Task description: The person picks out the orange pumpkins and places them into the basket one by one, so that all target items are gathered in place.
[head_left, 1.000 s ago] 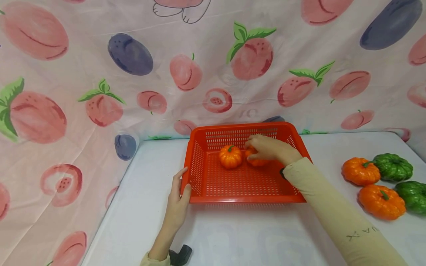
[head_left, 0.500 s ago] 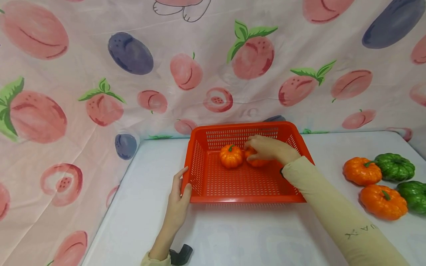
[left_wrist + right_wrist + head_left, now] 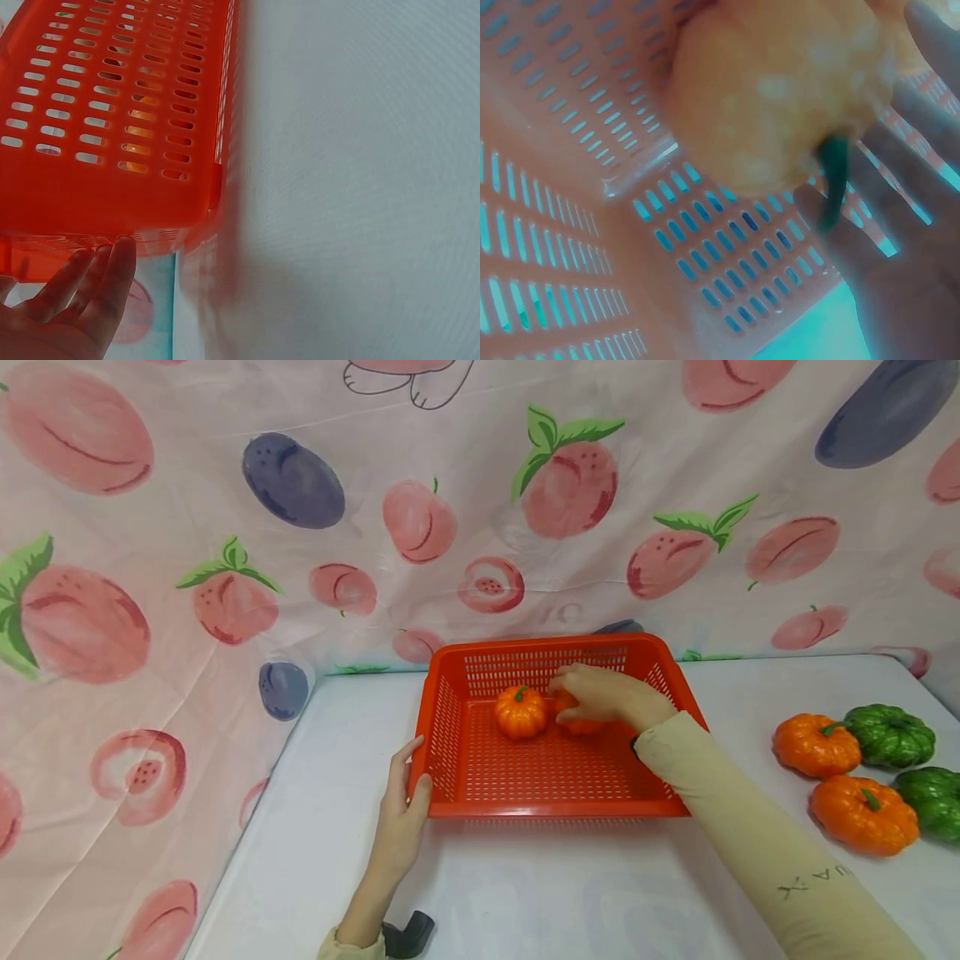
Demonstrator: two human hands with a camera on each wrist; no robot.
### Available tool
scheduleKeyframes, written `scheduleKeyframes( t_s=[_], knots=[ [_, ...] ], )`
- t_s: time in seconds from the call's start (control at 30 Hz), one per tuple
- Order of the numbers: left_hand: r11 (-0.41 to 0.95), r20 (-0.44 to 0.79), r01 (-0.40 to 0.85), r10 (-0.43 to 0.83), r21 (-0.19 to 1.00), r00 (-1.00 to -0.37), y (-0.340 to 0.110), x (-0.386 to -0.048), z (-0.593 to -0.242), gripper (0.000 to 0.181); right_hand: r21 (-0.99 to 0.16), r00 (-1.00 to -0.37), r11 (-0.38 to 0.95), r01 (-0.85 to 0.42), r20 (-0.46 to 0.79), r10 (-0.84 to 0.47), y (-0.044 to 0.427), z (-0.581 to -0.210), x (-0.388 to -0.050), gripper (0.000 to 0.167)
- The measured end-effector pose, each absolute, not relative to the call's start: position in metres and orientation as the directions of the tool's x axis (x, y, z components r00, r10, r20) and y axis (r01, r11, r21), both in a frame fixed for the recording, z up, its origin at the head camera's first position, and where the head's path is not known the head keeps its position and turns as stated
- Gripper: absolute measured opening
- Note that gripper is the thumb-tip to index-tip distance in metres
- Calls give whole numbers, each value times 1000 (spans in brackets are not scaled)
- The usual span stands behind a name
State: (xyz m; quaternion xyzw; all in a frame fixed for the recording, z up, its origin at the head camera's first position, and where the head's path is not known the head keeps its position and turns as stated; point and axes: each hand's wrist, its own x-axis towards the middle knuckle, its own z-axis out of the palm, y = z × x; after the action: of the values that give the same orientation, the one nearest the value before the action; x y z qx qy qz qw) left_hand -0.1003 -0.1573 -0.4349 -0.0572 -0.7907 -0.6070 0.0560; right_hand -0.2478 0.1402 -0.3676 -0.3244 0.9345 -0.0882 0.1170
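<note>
An orange pumpkin point(image 3: 579, 725) inside the red basket point(image 3: 558, 810) is gripped by the right hand point(image 3: 596, 692); the basket's side is touched by the left hand point(image 3: 401, 810), fingers extended. Pumpkin judged light, firm, slick; best cupped round its sides.

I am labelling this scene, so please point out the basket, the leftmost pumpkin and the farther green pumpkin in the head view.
Basket point(image 3: 558, 810): head view, front rim.
Leftmost pumpkin point(image 3: 521, 717): head view, ribbed side.
Farther green pumpkin point(image 3: 890, 737): head view, ribbed top.
</note>
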Motion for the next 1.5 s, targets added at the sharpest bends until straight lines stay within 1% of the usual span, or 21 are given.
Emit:
scheduleKeyframes(
  t_s=[0.1, 0.3, 0.53, 0.67, 0.93, 1.13, 1.33, 1.5],
  knots=[
    [259, 156, 157, 21, 953, -987, -157, -100, -435, 50, -231, -769, 782, -579, -165, -618, 140, -366, -247, 43],
    [256, 162, 162, 21, 953, -987, -157, -100, -434, 50, -217, -770, 781, -586, -151, -620, 140, -363, -244, 43],
    [255, 166, 166, 23, 953, -986, -157, -100, -434, 50, -191, -753, 754, -628, -95, -651, 144, -355, -239, 43],
    [263, 169, 168, 19, 950, -985, -157, -100, -434, 50, -169, -755, 754, -635, -71, -652, 145, -350, -234, 46],
    [257, 169, 169, 22, 952, -985, -157, -100, -433, 50, -164, -749, 741, -652, -18, -663, 150, -342, -223, 46],
    [256, 169, 170, 25, 952, -985, -157, -100, -433, 51, -156, -749, 737, -658, 28, -662, 156, -339, -214, 42],
    [269, 164, 163, 18, 949, -986, -156, -100, -434, 51, -173, -768, 754, -634, 29, -639, 162, -335, -206, 42],
    [274, 166, 164, 19, 948, -986, -156, -100, -434, 50, -182, -768, 751, -634, 41, -639, 167, -332, -202, 42]
  ],
)
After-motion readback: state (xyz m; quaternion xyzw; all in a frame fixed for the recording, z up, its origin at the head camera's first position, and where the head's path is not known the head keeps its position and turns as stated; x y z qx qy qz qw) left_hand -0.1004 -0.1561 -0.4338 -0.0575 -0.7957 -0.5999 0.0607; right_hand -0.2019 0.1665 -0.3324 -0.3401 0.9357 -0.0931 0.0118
